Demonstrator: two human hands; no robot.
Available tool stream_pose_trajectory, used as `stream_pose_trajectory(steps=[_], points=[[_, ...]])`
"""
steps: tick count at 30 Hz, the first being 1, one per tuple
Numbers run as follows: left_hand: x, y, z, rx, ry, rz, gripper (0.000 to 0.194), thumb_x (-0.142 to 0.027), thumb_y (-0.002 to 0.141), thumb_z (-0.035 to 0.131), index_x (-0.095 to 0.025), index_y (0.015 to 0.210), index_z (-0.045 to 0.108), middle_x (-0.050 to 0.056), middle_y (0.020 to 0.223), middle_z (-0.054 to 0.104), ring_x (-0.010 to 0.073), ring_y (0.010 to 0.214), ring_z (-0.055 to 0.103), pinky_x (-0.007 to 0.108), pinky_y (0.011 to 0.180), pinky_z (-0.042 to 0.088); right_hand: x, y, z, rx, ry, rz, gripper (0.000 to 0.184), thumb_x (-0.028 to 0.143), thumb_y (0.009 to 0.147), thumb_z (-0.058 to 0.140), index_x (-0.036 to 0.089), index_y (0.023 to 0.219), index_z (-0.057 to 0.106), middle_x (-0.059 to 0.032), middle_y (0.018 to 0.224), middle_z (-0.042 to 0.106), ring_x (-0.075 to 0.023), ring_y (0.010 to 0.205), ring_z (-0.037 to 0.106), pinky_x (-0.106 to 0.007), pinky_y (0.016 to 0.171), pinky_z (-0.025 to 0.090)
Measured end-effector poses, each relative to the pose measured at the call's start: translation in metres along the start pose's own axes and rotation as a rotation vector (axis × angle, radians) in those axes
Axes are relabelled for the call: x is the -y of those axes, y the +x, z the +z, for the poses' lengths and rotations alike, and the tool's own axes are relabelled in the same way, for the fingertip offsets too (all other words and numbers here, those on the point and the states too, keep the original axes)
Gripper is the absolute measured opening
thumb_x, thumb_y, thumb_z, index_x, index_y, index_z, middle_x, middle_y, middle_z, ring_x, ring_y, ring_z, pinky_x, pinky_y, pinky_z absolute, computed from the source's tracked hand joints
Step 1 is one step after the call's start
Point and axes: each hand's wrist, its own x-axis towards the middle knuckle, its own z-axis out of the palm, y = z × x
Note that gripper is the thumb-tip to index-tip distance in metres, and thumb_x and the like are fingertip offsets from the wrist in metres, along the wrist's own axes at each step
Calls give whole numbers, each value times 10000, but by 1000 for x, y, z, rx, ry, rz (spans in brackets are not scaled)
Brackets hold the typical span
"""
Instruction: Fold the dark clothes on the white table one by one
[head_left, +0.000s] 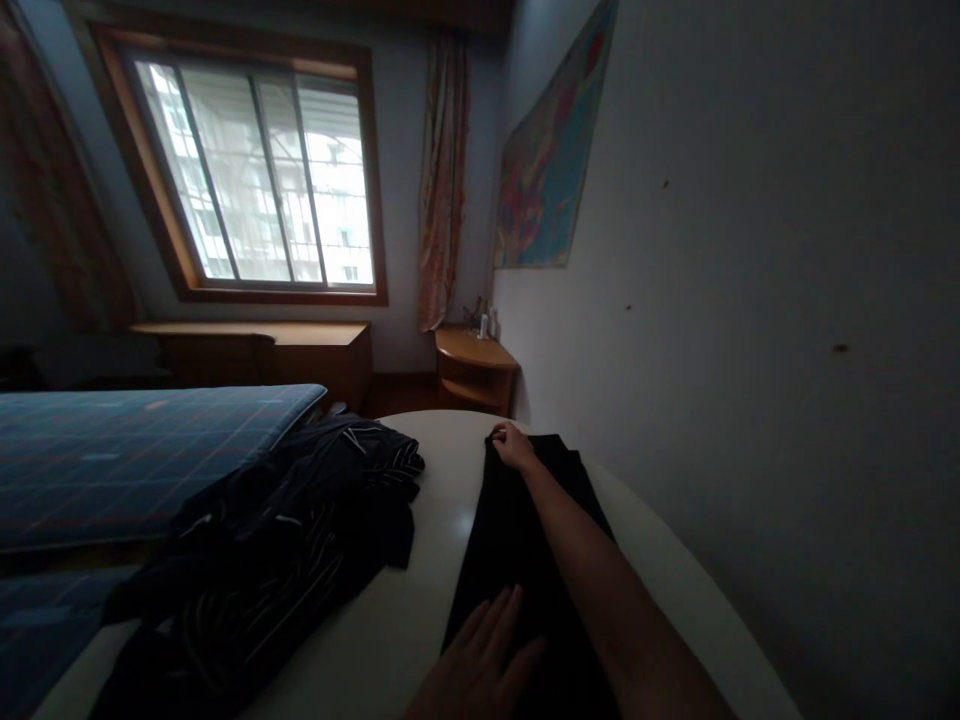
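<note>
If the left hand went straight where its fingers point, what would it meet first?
Probably the bare right forearm, slanting over the flat black cloth ahead of the left hand, which might slip underneath; depth is unclear.

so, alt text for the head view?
A black garment lies on a curved-edge white table, a person's right hand at its far left corner, the left hand open over its near part. A pile of dark clothes lies to the left; beyond are a blue plaid mattress and a window.

Here's our bare right hand (514, 445) reaching forward, fingers curled (bare forearm (592, 560) outstretched); our bare left hand (484, 655) lies palm down.
</note>
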Motion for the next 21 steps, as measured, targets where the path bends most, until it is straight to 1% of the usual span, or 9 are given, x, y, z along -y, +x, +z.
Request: stream_pose_trajectory(steps=[2,4,7,9,11,13,15,18,21], points=[[0,0,-7,41,-44,0,555,-444,1007,459,-275,1522,337,150,1619,142,361,1469,222,535,1159,325,-4,-10,-8,-10,-1,-47,376,180,922,518,245,1290,565,-26,1252,678,-175,1166,599,-282,943,438],[-2,-1,-17,67,-93,-1,666,-554,965,488,-269,1538,306,157,1621,109,374,1474,186,561,1168,286,-7,-24,-16,-19,-15,-94,386,149,922,487,227,1289,580,-53,1308,645,-201,1223,557,-304,987,420],[-9,-2,-35,104,-150,-16,794,-652,904,519,-247,1548,290,163,1622,75,388,1482,128,590,1175,242,-12,-56,-26,2,-43,-195,366,179,941,470,221,1274,613,-72,1333,625,-223,1254,529,-328,1039,390],[-15,-2,-47,144,-168,-41,790,-636,906,524,-222,1543,307,173,1619,87,389,1483,114,598,1176,228,-15,-83,-28,39,-57,-266,358,248,957,483,242,1288,619,-63,1352,615,-220,1261,528,-330,1063,374],[-21,-2,-56,164,-176,-65,775,-601,907,541,-207,1538,320,174,1619,107,384,1486,110,599,1181,213,-19,-110,-24,87,-73,-318,385,335,968,489,259,1328,604,-64,1417,570,-230,1316,491,-352,1104,340],[-26,-4,-62,161,-183,-85,756,-543,906,567,-213,1539,317,160,1624,109,366,1492,102,587,1191,199,-22,-134,-16,166,-96,-331,453,407,979,462,260,1399,550,-80,1507,477,-263,1398,405,-415,1149,283],[-29,-6,-65,160,-194,-104,752,-488,900,589,-224,1544,305,143,1631,94,351,1498,91,573,1199,189,-24,-150,-8,230,-115,-313,530,452,992,414,253,1482,447,-90,1580,354,-295,1462,293,-488,1180,207],[-29,-9,-67,173,-204,-129,743,-443,902,591,-237,1551,291,125,1640,72,333,1503,77,553,1208,175,-21,-159,2,238,-117,-292,581,465,1012,333,232,1545,322,-88,1625,233,-298,1500,184,-532,1197,120],[-23,-10,-69,177,-192,-147,730,-419,899,594,-250,1546,301,115,1644,74,325,1505,75,549,1209,171,-14,-153,6,228,-106,-278,574,458,1022,277,221,1543,325,-90,1628,222,-300,1502,173,-551,1196,95]])
